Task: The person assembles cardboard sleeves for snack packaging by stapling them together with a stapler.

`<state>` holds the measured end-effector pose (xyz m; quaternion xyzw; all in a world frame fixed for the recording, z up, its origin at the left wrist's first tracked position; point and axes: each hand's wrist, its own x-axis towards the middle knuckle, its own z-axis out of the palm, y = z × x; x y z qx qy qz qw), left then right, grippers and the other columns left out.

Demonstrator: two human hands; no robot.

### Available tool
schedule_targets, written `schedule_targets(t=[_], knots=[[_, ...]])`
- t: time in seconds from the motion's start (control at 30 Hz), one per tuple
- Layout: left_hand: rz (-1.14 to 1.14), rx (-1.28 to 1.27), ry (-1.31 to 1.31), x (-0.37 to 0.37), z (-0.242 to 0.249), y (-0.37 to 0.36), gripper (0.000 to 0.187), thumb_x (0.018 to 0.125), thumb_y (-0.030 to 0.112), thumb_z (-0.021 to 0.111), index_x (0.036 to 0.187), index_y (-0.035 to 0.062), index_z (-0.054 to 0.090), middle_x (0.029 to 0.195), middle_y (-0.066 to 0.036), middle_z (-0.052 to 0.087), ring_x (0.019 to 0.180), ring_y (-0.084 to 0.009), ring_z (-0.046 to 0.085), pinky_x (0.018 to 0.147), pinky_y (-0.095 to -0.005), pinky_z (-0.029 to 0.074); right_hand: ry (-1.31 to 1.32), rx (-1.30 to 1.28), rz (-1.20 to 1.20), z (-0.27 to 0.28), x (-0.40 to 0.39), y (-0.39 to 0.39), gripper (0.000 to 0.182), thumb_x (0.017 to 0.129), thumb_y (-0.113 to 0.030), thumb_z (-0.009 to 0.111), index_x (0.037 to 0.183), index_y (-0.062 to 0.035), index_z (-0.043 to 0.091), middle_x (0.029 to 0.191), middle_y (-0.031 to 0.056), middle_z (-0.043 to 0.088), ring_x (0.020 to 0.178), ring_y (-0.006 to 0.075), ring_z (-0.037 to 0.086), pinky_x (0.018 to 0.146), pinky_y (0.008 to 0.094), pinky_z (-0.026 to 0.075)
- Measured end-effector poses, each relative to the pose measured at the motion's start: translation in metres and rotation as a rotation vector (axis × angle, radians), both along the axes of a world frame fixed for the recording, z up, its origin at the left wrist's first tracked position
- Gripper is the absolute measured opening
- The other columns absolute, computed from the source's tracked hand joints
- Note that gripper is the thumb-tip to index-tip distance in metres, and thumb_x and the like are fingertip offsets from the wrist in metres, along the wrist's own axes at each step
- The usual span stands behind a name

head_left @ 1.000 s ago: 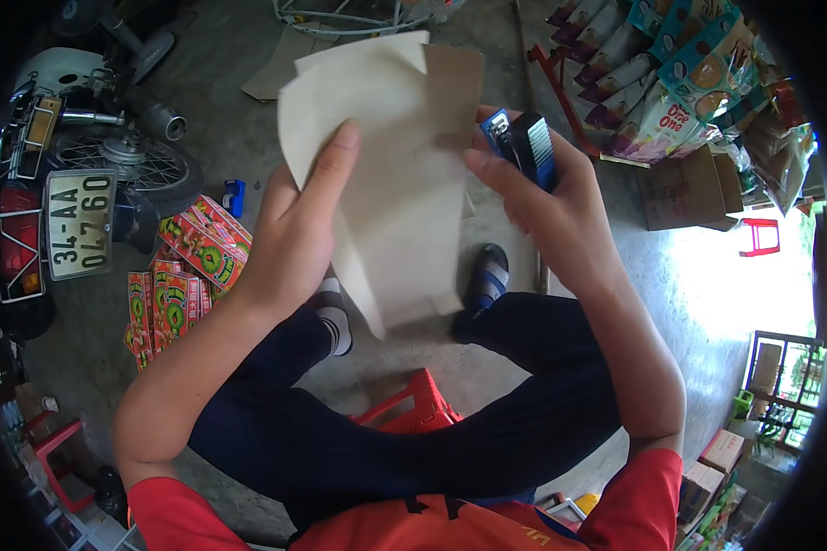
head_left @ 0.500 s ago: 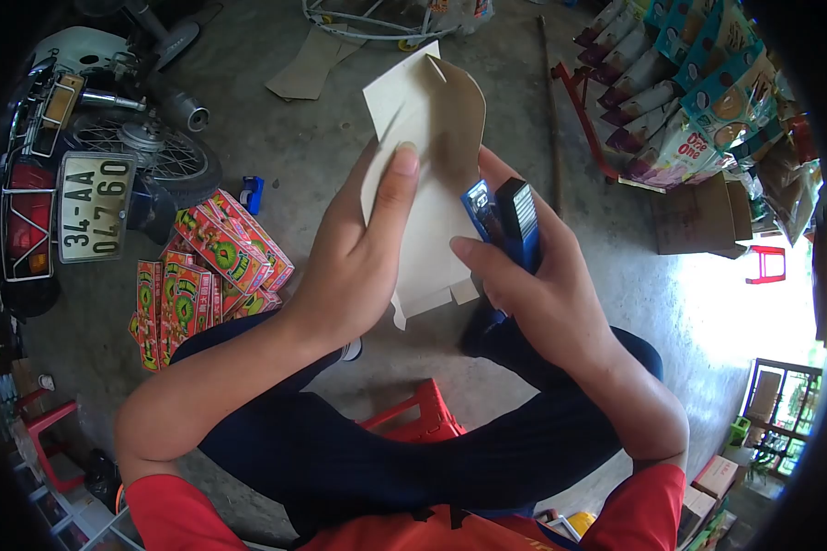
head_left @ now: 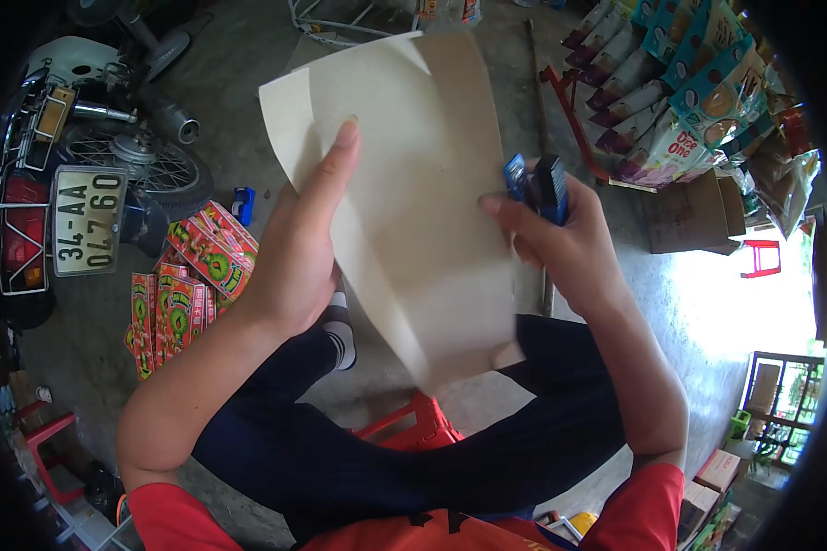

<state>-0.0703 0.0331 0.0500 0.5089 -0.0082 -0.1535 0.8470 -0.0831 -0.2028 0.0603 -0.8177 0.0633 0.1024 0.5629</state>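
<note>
An opened-out thin cardboard carton (head_left: 413,184) is held up in front of me, its plain beige inner side facing me and its side flaps creased. My left hand (head_left: 303,239) grips its left edge, thumb on the inner face and fingers behind. At the right edge, my right hand (head_left: 570,239) is closed around a blue stapler (head_left: 547,188) with a dark ribbed end. The right thumb lies against the carton's edge, and some of that hand's fingers are hidden.
Several red printed boxes (head_left: 193,266) are piled on the floor at left, near a small blue object (head_left: 243,206). Beyond them stands a motorbike (head_left: 92,220). A red stool (head_left: 423,422) is between my legs. Snack bags (head_left: 662,138) hang at right over an open brown box (head_left: 689,216).
The carton has gone from curled inward to spread wider and flatter. My hands have moved apart, the left one leftward and the right one slightly right and up with the stapler.
</note>
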Motion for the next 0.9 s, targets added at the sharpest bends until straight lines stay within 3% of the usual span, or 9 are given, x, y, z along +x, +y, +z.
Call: schedule_targets(t=[0.1,0.2,0.3,0.4,0.43,0.63,0.77,0.8,0.9], knots=[[-0.133,0.054,-0.013,-0.003,-0.014,-0.006,0.058,0.111,0.046,0.048,0.146,-0.0004,0.051,0.137,-0.010,0.060,0.129,-0.0143,0.055,0.109,-0.0328,0.044,-0.118,0.120,-0.080,0.002,0.004,-0.001,0.025,0.095,-0.020,0.076,0.082,-0.0069,0.061,0.067,-0.0030,0.058,0.058,0.0037,0.049,0.053,0.0238,0.036],[-0.220,0.128,-0.057,-0.013,-0.022,-0.014,0.056,0.114,0.043,0.041,0.147,-0.0012,0.050,0.136,-0.011,0.061,0.127,-0.0147,0.057,0.108,-0.0327,0.046,-0.142,0.141,-0.136,-0.001,0.003,0.000,0.021,0.095,-0.020,0.076,0.085,-0.0063,0.063,0.067,-0.0034,0.060,0.058,0.0034,0.051,0.054,0.0230,0.036],[-0.194,0.180,-0.138,-0.013,-0.018,-0.014,0.054,0.116,0.039,0.035,0.147,-0.0026,0.048,0.135,-0.012,0.062,0.124,-0.0151,0.059,0.106,-0.0323,0.047,-0.099,0.016,-0.088,0.000,-0.006,0.002,0.020,0.093,-0.017,0.076,0.101,-0.0008,0.068,0.076,-0.0016,0.065,0.067,0.0031,0.055,0.061,0.0225,0.043],[-0.159,0.229,-0.166,-0.015,-0.015,-0.014,0.053,0.116,0.038,0.034,0.150,-0.0026,0.044,0.136,-0.014,0.061,0.125,-0.0178,0.059,0.108,-0.0330,0.046,-0.158,-0.022,-0.043,0.010,-0.018,0.021,0.040,0.091,-0.015,0.076,0.124,0.0042,0.065,0.090,0.0009,0.069,0.080,0.0040,0.059,0.072,0.0236,0.049],[-0.153,0.254,-0.186,-0.016,-0.015,-0.014,0.054,0.116,0.038,0.034,0.151,-0.0023,0.042,0.136,-0.015,0.061,0.126,-0.0192,0.059,0.108,-0.0335,0.045,-0.114,-0.092,-0.029,0.009,-0.020,0.022,0.057,0.089,-0.012,0.076,0.140,0.0055,0.056,0.099,0.0050,0.070,0.089,0.0065,0.060,0.081,0.0258,0.051],[-0.268,0.359,-0.289,-0.026,-0.019,-0.018,0.054,0.116,0.034,0.033,0.158,-0.0002,0.032,0.143,-0.026,0.056,0.134,-0.0289,0.056,0.110,-0.0377,0.040,-0.204,-0.107,-0.005,-0.003,-0.029,0.032,0.074,0.087,-0.009,0.073,0.151,0.0109,0.042,0.110,0.0179,0.070,0.098,0.0160,0.067,0.088,0.0307,0.053],[-0.293,0.428,-0.390,-0.025,-0.019,-0.017,0.057,0.116,0.038,0.033,0.157,-0.0013,0.035,0.136,-0.023,0.061,0.125,-0.0293,0.063,0.105,-0.0383,0.046,-0.231,-0.147,0.042,-0.013,-0.035,0.037,0.077,0.084,-0.005,0.070,0.153,0.0108,0.039,0.113,0.0246,0.068,0.099,0.0237,0.070,0.088,0.0315,0.053],[-0.240,0.386,-0.356,-0.024,-0.021,-0.017,0.058,0.115,0.042,0.034,0.153,-0.0024,0.040,0.136,-0.019,0.061,0.125,-0.0244,0.060,0.106,-0.0359,0.045,-0.255,-0.165,0.064,-0.013,-0.035,0.038,0.077,0.083,-0.005,0.070,0.153,0.0105,0.039,0.113,0.0253,0.068,0.099,0.0247,0.070,0.088,0.0314,0.053],[-0.163,0.225,-0.215,-0.012,-0.020,-0.011,0.064,0.113,0.050,0.039,0.146,-0.0050,0.050,0.137,-0.013,0.060,0.127,-0.0152,0.055,0.111,-0.0317,0.041,-0.124,-0.046,0.045,-0.002,-0.022,0.028,0.074,0.087,-0.007,0.069,0.154,0.0052,0.041,0.109,0.0119,0.067,0.091,0.0144,0.064,0.083,0.0285,0.052]])
